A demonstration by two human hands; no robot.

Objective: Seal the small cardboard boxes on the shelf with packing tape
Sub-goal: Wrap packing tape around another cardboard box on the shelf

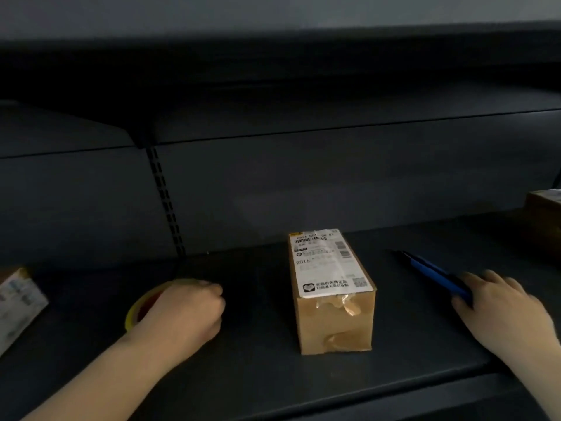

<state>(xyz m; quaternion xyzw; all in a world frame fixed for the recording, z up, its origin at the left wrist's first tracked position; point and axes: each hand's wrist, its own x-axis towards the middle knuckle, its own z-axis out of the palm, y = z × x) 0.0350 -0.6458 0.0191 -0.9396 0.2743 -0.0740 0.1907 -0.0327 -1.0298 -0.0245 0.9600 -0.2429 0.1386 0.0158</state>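
Sitting between grips [185, 311] [498, 308]: small box [332, 299].

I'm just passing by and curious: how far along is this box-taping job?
Done, it seems: the middle box already has tape across its near end and a label on top. In hand: the left hand grips the tape roll, and the right hand rests on a blue cutter. Left: a box at the right edge and a package at the left edge; whether they are sealed I cannot tell.

Box [331, 287] on shelf [258, 375] between tape roll [136, 308] and cutter [431, 273].
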